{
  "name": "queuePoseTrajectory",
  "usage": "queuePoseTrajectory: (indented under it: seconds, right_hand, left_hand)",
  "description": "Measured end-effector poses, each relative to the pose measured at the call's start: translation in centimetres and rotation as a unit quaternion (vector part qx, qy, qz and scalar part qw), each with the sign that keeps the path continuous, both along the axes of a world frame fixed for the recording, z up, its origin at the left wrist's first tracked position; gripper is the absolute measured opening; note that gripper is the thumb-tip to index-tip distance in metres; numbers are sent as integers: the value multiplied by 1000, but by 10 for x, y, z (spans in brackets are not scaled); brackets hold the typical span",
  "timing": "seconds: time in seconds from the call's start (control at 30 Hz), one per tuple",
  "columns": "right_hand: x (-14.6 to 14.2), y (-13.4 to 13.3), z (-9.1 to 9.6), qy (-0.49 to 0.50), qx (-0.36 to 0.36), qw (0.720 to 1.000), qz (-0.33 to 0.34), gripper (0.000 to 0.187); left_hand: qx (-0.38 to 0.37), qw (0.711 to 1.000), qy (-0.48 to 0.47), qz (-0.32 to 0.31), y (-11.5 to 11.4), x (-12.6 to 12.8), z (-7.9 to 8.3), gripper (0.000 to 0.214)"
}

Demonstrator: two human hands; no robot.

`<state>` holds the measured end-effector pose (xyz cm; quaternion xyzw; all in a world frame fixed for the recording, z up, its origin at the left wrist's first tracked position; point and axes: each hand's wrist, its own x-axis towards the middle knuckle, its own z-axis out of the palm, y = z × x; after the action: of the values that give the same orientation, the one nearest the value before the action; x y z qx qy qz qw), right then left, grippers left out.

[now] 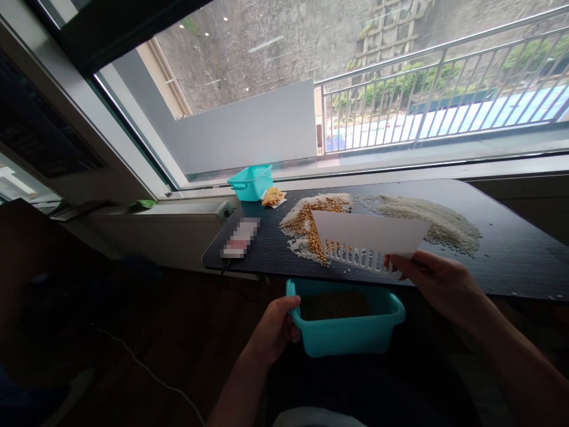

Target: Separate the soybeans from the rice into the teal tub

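One table (511, 255), two bins (351, 338): left hand (275, 326) tight on one, right hand (438, 276) on one scraper (373, 231)

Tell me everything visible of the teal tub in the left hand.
The teal tub looks plastic: oblong, open-topped, with rounded corners and a protruding rim. It is upright in front of the table, small dark grains inside. The left hand grips its left end; what lies beneath is too dark to tell.

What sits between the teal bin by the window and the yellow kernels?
In the head view, a yellow item on white paper lies between that teal bin and the yellow kernels.
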<state>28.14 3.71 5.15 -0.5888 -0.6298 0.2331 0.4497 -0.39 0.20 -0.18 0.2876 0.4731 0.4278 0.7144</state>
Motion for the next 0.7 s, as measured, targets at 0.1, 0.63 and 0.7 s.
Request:
queuePoseTrajectory:
  seconds: [0.1,0.63,0.7]
  right_hand:
    - [-1,3,-3,0,2,1000,11,37]
    - [1,-5,-1,24,-12,999,17,36]
    - [1,-6,-1,26,-9,1000,11,36]
  left_hand:
    - [-2,1000,-1,1,0,0,-1,43]
    - [2,1000,7,3,0,1,0,44]
    - [3,1000,10,5,0,1,1,44]
